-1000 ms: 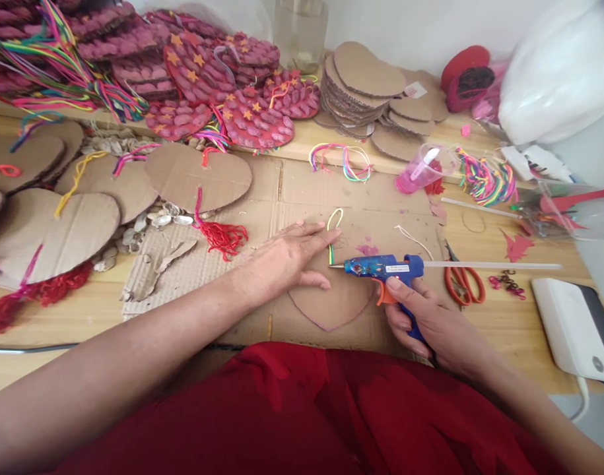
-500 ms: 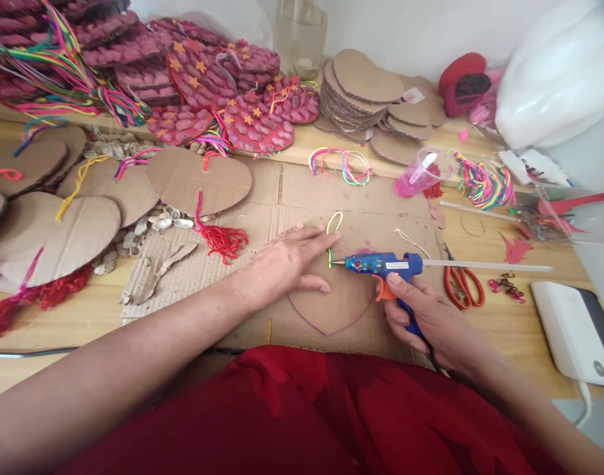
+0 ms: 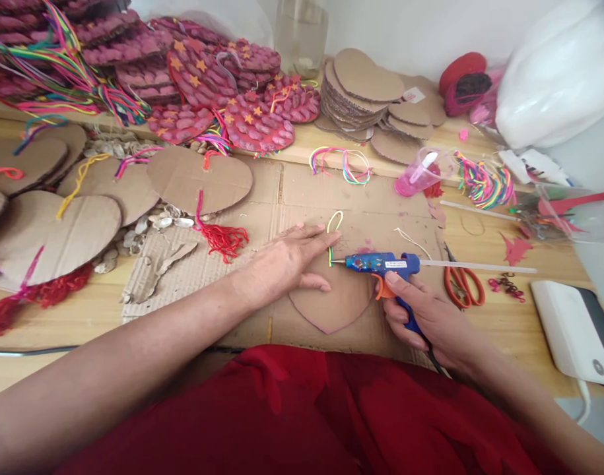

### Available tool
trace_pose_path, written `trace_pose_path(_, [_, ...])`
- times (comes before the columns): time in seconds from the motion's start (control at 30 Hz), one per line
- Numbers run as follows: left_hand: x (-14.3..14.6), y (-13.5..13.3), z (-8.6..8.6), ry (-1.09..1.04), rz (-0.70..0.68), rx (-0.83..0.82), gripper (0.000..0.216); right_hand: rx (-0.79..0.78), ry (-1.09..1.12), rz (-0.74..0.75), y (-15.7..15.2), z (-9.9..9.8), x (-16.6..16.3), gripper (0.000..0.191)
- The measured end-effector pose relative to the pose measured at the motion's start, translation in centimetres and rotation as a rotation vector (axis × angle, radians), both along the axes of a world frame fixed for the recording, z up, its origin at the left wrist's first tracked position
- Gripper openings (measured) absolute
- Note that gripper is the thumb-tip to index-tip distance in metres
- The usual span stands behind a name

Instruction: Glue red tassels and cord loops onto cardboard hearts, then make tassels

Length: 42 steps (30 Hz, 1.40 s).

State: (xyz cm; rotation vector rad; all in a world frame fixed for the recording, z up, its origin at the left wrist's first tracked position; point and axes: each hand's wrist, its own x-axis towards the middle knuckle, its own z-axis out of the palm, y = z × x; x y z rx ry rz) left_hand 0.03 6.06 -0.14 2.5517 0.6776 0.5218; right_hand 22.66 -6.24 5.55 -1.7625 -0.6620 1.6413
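Observation:
My right hand [image 3: 415,310] is wrapped round the handle of a blue hot glue gun [image 3: 381,263], with its fingers at the orange trigger. The metal nozzle touches or nearly touches a looped yellow-green cord [image 3: 331,254] on a cardboard heart [image 3: 331,307]. A clear glue stick [image 3: 480,265] sticks out of the gun's back. My left hand [image 3: 294,260] lies flat over the heart's left part, its fingers stretched out and the fingertips resting at the cord. Part of the heart is hidden beneath that hand and the gun.
Orange-handled scissors [image 3: 463,287] lie right of the gun, near a white box-shaped device [image 3: 571,333]. Cardboard hearts with tassels [image 3: 200,179] sit at left. Behind are stacked plain hearts [image 3: 366,79], decorated pink hearts [image 3: 257,125] and a pink cup [image 3: 415,175].
The glue stick has slid further into the gun, so less of it shows behind. The gun's body has shifted very slightly left; my left hand has stayed in place.

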Motion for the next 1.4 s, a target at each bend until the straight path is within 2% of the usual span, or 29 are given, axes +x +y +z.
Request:
trace_pose_path(0.17, [0.04, -0.01, -0.07, -0.012, 0.000, 0.000, 0.084, 0.039, -0.003, -0.042, 0.18, -0.37, -0.15, 0.036])
trace_pose_path(0.33, [-0.01, -0.04, -0.05, -0.005, -0.002, -0.022, 0.083, 0.000, -0.020, -0.030, -0.10, -0.06, -0.26, 0.037])
trace_pose_path(0.53, [0.03, 0.08, -0.22, -0.030, -0.009, -0.040, 0.082, 0.035, -0.010, -0.041, 0.14, -0.15, -0.41, 0.034])
trace_pose_path(0.73, [0.04, 0.06, -0.04, -0.013, -0.011, -0.051, 0.083, -0.002, -0.028, -0.038, -0.16, 0.03, -0.42, 0.037])
trace_pose_path(1.4, [-0.07, -0.04, -0.07, -0.034, -0.007, -0.045, 0.083, 0.011, -0.024, -0.046, -0.25, 0.09, -0.75, 0.038])
